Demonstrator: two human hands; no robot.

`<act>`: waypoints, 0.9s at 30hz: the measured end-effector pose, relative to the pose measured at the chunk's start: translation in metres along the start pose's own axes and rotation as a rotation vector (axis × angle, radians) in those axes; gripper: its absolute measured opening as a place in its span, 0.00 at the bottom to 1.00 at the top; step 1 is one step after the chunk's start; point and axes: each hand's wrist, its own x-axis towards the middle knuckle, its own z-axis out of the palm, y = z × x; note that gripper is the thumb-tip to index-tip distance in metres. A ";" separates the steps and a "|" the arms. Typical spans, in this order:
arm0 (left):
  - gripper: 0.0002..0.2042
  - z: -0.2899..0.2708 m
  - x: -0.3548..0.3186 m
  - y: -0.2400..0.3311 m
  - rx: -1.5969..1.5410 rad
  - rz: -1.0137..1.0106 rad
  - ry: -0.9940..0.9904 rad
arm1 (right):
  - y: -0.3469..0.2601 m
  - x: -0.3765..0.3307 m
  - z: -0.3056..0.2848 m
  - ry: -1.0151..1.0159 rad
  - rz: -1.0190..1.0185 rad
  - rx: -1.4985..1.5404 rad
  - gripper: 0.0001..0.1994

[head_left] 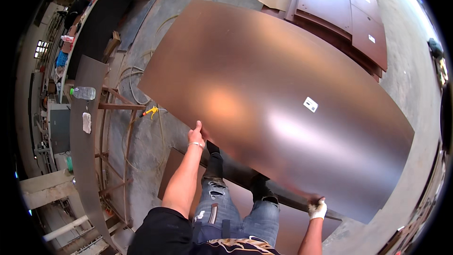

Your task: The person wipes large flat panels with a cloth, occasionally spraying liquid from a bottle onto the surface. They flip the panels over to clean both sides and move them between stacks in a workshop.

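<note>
A large, smooth brown metal panel with a small white sticker spans the middle of the view. My left hand, bare with a bracelet at the wrist, is closed on the panel's near edge, thumb up. Farther right along that edge, my right hand in a white glove also grips it. The fingers under the panel are hidden. Close to my legs, another brown panel shows beneath the held one.
On the left stands a long narrow bench carrying a clear bottle and a white cloth. A yellow air gun and a pale hose are beside its frame. Stacked brown panels and cardboard lie beyond.
</note>
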 end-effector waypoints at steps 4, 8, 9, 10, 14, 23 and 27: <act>0.13 0.001 -0.022 -0.010 -0.047 -0.155 -0.125 | -0.027 0.003 0.005 0.088 -0.137 -0.127 0.19; 0.12 -0.020 -0.057 -0.008 -0.050 -0.335 -0.108 | -0.021 -0.033 0.073 0.970 -0.990 -1.393 0.25; 0.13 -0.041 -0.052 -0.006 -0.008 -0.397 -0.165 | -0.008 -0.039 0.110 0.801 -1.074 -1.426 0.26; 0.17 -0.046 -0.059 -0.001 -0.003 -0.406 -0.243 | 0.002 -0.049 0.153 0.643 -1.153 -1.456 0.27; 0.21 -0.069 -0.050 0.031 0.154 -0.563 -0.502 | 0.102 -0.075 0.343 0.870 -1.519 -1.639 0.26; 0.16 -0.131 0.025 0.065 0.260 -0.343 -0.451 | 0.287 -0.166 0.645 -0.153 -1.827 -1.636 0.35; 0.18 -0.114 0.079 0.100 0.176 -0.205 -0.173 | 0.388 -0.239 0.656 -1.543 -1.767 -1.700 0.28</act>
